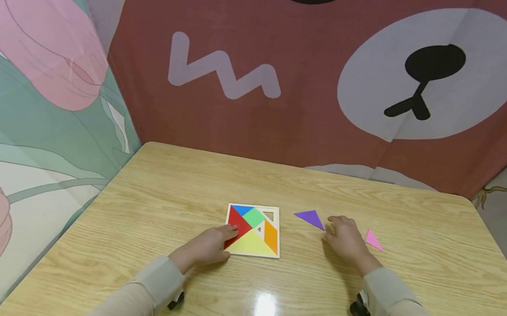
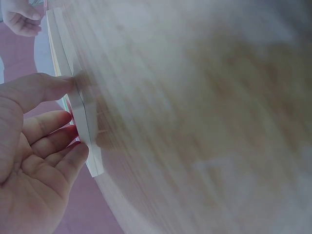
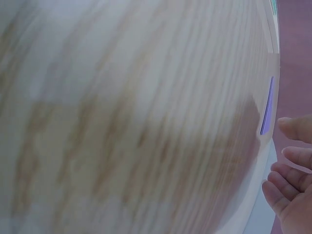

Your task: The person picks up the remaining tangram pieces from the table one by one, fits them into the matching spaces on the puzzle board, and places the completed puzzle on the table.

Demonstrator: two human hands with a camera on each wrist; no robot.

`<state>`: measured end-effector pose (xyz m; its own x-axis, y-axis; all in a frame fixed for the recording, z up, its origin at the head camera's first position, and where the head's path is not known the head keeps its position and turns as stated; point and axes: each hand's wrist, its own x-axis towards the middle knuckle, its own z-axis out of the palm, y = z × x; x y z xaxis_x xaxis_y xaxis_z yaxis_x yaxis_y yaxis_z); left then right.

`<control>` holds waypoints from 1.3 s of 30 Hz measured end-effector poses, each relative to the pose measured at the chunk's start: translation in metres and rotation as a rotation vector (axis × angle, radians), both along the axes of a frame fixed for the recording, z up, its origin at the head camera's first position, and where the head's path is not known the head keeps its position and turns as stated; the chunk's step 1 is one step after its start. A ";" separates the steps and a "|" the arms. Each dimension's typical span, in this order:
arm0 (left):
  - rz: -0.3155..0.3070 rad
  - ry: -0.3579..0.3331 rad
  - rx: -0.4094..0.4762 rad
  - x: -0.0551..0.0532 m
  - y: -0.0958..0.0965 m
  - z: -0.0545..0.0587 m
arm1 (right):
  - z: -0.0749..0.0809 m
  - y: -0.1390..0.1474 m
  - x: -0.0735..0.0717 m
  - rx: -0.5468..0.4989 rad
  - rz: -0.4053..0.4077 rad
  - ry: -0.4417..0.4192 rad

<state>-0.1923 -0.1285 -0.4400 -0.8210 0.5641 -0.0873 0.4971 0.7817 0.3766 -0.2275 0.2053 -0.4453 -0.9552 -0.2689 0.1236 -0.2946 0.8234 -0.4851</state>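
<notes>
A square white tangram board [image 1: 281, 216] lies on the table, holding a red triangle [image 1: 238, 220], a yellow triangle [image 1: 251, 244], a blue triangle [image 1: 242, 209], a green square [image 1: 254, 217] and an orange parallelogram [image 1: 271, 237]. Bare recesses show at its upper right corner and near its middle. My left hand [image 1: 209, 245] rests its fingers on the red triangle, its thumb at the board's near edge. Loosely bent, the fingers of my right hand [image 1: 345, 237] hover just right of a loose purple triangle [image 1: 311, 218] and hold nothing. Behind that hand lies a pink triangle [image 1: 374, 240].
The wooden table [image 1: 173, 179] reaches back to a hanging cloth [image 1: 219, 127] with a bear print. At the left hangs a flower-print cloth [image 1: 34, 140]. Dark wrist devices [image 1: 360, 309] sit under both sleeves.
</notes>
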 end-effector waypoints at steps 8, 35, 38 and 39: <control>-0.007 0.007 -0.007 0.000 0.000 0.000 | -0.001 0.008 0.001 0.013 -0.010 0.002; -0.003 0.003 0.001 0.001 0.001 -0.001 | -0.004 0.036 0.003 0.023 -0.069 -0.004; -0.005 0.007 0.004 0.001 0.001 -0.001 | -0.003 0.039 0.003 0.027 -0.073 0.003; -0.005 0.007 0.006 0.001 0.001 -0.001 | -0.002 0.040 0.003 0.029 -0.074 0.003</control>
<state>-0.1916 -0.1278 -0.4413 -0.8187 0.5688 -0.0784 0.5036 0.7769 0.3780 -0.2240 0.2454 -0.4471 -0.9722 -0.2013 0.1200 -0.2341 0.8564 -0.4602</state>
